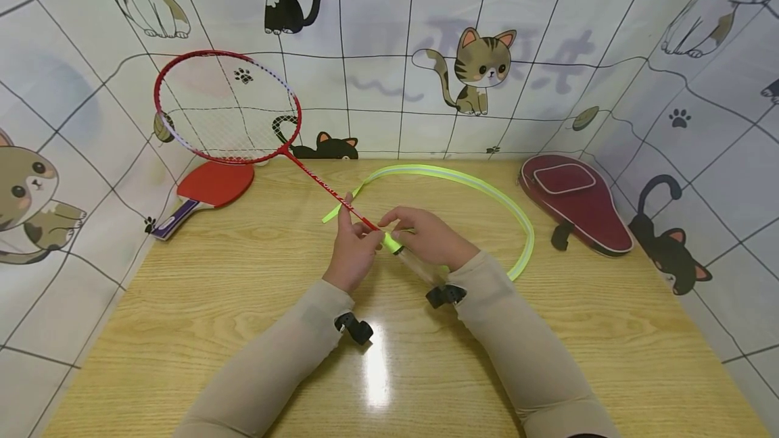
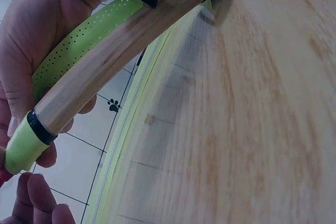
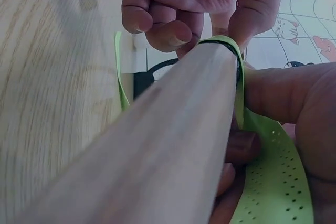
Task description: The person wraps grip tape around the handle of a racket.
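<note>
A red badminton racket points up and left in the head view, its bare wooden handle toward the person. Lime-green perforated grip tape goes round the handle's top end, beside a black band. My left hand holds the racket where shaft and handle meet, with one finger raised along the shaft. On the other side, my right hand pinches the tape close to the handle, as the right wrist view shows. From there the long tape curves in a loop over the table.
A red table tennis bat lies at the back left of the wooden table. At the back right is a dark red bat case. Cat-patterned walls enclose the table at the back and sides.
</note>
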`<state>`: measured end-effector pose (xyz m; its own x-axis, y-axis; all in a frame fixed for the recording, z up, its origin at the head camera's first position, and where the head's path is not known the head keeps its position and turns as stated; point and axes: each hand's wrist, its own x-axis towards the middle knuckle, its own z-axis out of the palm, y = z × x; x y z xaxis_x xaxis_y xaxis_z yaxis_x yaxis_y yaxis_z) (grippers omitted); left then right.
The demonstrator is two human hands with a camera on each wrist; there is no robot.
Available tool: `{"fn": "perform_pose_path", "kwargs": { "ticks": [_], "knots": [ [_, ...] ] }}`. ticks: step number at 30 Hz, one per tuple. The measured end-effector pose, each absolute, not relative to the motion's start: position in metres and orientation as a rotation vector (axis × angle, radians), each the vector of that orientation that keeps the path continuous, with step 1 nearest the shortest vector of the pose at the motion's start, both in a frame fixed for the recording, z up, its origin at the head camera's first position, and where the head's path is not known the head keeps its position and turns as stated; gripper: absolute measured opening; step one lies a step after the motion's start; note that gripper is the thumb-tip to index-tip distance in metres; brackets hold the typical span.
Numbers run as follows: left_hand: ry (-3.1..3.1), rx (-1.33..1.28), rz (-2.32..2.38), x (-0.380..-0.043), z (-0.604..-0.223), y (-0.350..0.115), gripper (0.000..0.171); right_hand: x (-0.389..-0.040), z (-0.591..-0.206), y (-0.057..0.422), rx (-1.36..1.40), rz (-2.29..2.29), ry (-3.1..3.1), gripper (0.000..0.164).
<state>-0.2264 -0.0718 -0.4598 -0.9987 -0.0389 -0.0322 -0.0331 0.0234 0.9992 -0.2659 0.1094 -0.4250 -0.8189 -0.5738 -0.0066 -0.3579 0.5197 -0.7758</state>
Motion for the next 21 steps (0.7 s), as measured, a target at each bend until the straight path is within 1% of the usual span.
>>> {"fn": "perform_pose_path", "kwargs": {
  "ticks": [3, 13, 18, 21],
  "knots": [
    [-2.231, 0.075, -2.203, -0.2244, -0.4579, -0.0712, 0.096, -0.2658, -0.4252, 0.1094, -0.817, -1.191, 2.488, 0.034],
    [-2.222, 0.052, -2.159, -0.2226, -0.4581, -0.0715, 0.074, -0.2661, -0.428, 0.1087, -0.847, -1.246, 2.45, 0.036],
    [-2.179, 0.088, -2.1, -0.2234, -0.4606, -0.0719, 0.062, -0.2658, -0.4295, 0.1081, -0.851, -1.266, 2.452, 0.035],
    [-2.166, 0.112, -2.085, -0.2218, -0.4599, -0.0709, 0.057, -0.266, -0.4301, 0.108, -0.859, -1.272, 2.452, 0.035]
  ]
}}
